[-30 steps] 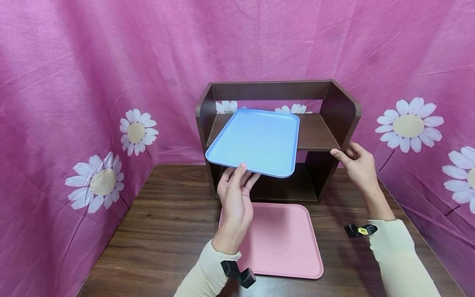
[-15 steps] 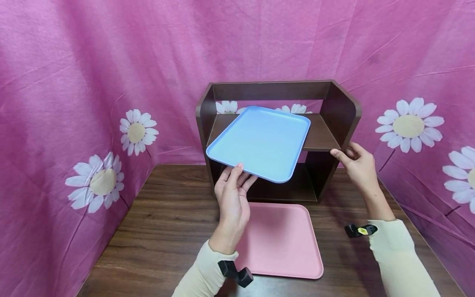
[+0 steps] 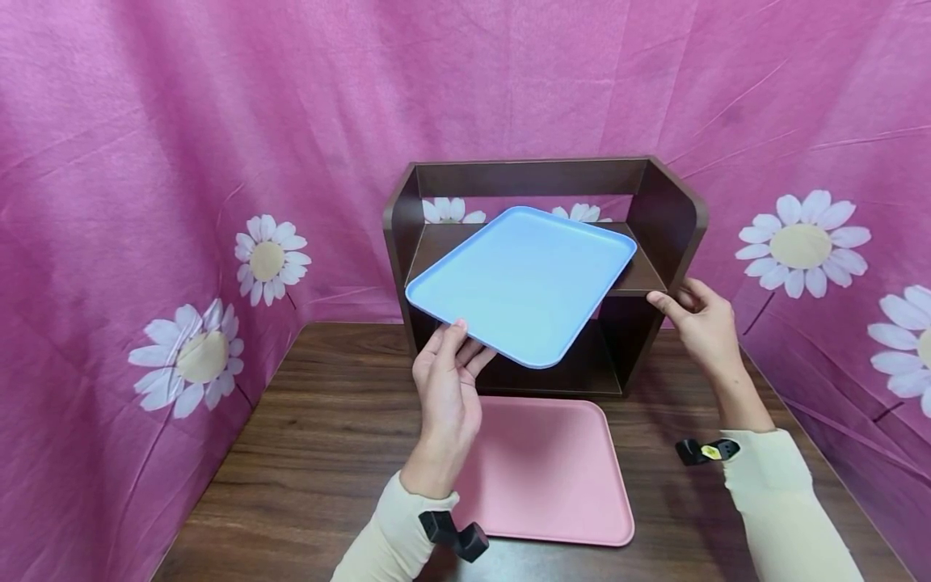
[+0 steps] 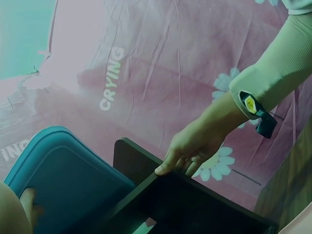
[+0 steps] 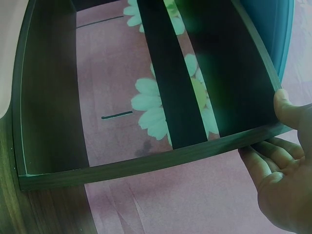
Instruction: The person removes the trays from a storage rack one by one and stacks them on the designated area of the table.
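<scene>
Blue tray [image 3: 520,283] is held at the upper board [image 3: 440,246] of the brown shelf [image 3: 534,178], turned askew and hiding much of that board; whether the two touch, I cannot tell. The person's left grip [image 3: 448,388] pinches its near edge, thumb on top and fingers beneath. The right grip [image 3: 701,327] pinches the shelf's right side, level with the upper board. A pink tray [image 3: 553,485] lies flat on the bench [image 3: 313,453]. The blue one looks thin and stiff, probably light and hard to break, though its smooth face could swivel in a one-edge pinch; the middles of two opposite rims should hold it steadier.
</scene>
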